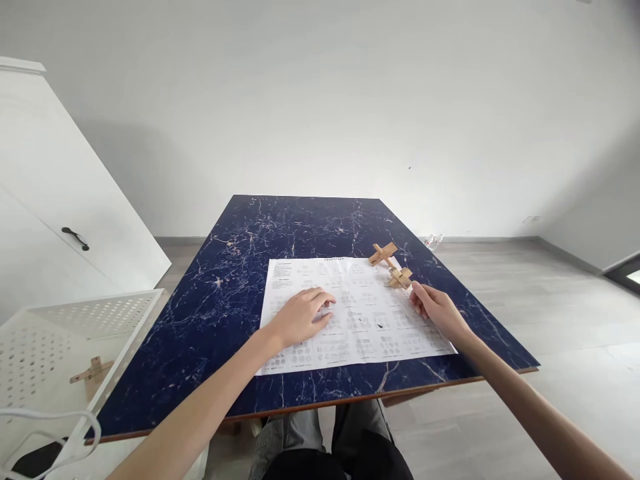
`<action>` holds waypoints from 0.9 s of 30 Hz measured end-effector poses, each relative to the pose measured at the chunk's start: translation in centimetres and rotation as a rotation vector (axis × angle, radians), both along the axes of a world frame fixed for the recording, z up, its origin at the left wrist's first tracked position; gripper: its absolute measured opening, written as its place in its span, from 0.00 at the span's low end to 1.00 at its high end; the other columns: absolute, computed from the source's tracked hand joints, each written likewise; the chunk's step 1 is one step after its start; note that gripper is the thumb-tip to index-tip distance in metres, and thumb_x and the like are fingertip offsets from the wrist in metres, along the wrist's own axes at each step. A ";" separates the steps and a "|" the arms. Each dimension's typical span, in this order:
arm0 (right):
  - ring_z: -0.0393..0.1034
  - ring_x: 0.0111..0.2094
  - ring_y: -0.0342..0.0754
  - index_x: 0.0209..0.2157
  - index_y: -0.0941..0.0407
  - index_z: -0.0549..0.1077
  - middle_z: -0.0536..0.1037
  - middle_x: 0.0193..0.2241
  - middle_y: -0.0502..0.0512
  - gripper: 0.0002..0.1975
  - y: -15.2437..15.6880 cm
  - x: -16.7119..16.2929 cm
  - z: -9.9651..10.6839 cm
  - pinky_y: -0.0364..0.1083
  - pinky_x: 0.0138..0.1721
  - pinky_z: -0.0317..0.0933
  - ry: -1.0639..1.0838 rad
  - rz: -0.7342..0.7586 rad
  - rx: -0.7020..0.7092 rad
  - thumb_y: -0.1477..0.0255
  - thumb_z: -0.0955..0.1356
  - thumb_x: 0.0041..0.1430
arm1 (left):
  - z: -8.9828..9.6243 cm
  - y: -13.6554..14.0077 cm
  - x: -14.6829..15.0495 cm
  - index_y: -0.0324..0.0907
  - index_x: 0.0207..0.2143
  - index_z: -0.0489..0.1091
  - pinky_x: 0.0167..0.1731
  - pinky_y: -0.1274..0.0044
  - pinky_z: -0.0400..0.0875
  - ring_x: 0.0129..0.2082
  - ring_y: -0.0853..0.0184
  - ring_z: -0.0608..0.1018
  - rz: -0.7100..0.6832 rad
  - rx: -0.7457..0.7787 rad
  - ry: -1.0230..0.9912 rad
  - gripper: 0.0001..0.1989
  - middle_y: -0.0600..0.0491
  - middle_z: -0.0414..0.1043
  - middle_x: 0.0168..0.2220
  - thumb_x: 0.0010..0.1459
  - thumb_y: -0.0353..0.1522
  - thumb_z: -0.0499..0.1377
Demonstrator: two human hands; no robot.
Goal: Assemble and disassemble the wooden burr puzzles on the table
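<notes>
A large white printed sheet with rows of small diagrams lies on the table. My left hand rests on its left half, palm down, fingers loosely bent and apart, holding nothing. At the sheet's right edge, my right hand has its thumb and curled fingers closed at the right end of a small wooden burr puzzle. The fingertips are partly hidden. Just behind it, a cross-shaped wooden puzzle sits at the sheet's far right corner; whether the two wooden puzzles touch, I cannot tell.
The dark blue marbled table has its front edge close to my body. On the left stand a white perforated basket with a wooden piece in it, a white cable and a white cabinet.
</notes>
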State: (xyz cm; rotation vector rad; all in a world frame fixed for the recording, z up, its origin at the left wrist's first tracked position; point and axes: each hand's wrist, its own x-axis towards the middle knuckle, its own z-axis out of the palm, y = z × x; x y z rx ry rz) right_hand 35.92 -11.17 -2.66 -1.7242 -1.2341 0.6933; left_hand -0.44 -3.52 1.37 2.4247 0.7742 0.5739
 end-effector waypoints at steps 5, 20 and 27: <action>0.66 0.25 0.48 0.27 0.54 0.73 0.72 0.22 0.51 0.31 -4.0 -1.1 0.0 0.46 0.29 0.59 -0.046 0.090 -0.005 0.40 0.67 0.66 | 0.6 -1.2 -2.3 0.46 0.54 0.75 0.57 0.60 0.75 0.54 0.53 0.80 0.046 0.068 0.045 0.13 0.46 0.78 0.54 0.72 0.39 0.58; 0.70 0.31 0.53 0.36 0.52 0.75 0.79 0.31 0.55 0.18 -5.3 -2.6 0.1 0.49 0.35 0.62 -0.416 0.123 0.020 0.52 0.66 0.70 | -1.9 -6.8 -11.7 0.49 0.68 0.64 0.70 0.50 0.65 0.75 0.44 0.63 0.548 0.103 0.205 0.29 0.45 0.61 0.75 0.72 0.52 0.55; 0.75 0.38 0.56 0.39 0.52 0.77 0.82 0.38 0.58 0.16 -5.8 -3.4 -0.7 0.49 0.37 0.65 -0.363 -0.001 0.079 0.54 0.67 0.68 | -1.6 -7.8 -11.2 0.52 0.69 0.64 0.69 0.50 0.68 0.76 0.46 0.62 0.610 0.015 0.208 0.31 0.50 0.62 0.75 0.72 0.55 0.53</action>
